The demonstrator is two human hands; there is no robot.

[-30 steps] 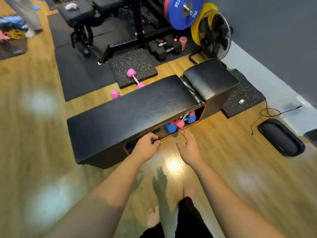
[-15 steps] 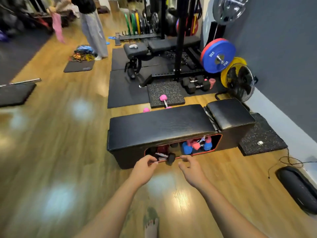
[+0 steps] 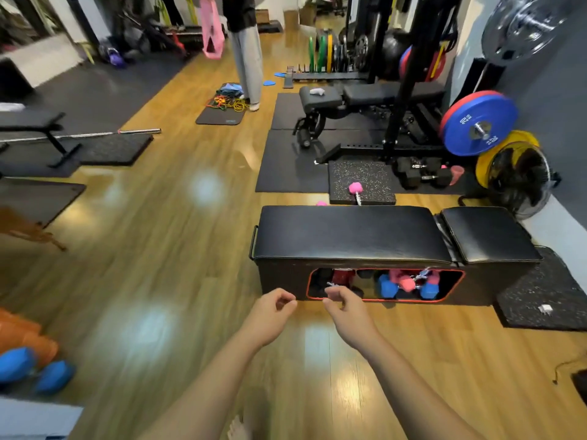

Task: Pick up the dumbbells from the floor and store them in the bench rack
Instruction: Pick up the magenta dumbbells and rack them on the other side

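The black padded bench (image 3: pixel 349 233) stands on the wooden floor, its red-rimmed rack opening (image 3: pixel 386 284) facing me. Inside lie blue and pink dumbbells (image 3: pixel 406 285) on the right and a dark dumbbell (image 3: pixel 341 281) on the left. My left hand (image 3: pixel 273 315) and my right hand (image 3: pixel 346 309) hover just in front of the opening, fingers loosely curled and holding nothing. Behind the bench, a pink dumbbell (image 3: pixel 355 190) lies on a speckled mat, and a second pink end (image 3: pixel 321 203) peeks over the bench. A blue dumbbell (image 3: pixel 35 369) lies on the floor at far left.
Black hex dumbbells (image 3: pixel 422 173) sit by the squat rack (image 3: pixel 400 90) with a blue plate (image 3: pixel 479 123). A fan (image 3: pixel 517 179) stands by the wall. A person (image 3: pixel 244 49) stands near a mat with bands. A barbell (image 3: pixel 79 134) lies on the left.
My left hand let go of the dark dumbbell, which now lies inside the rack. Both hands have drawn back from the opening, and my view has risen and pulled away from the bench.
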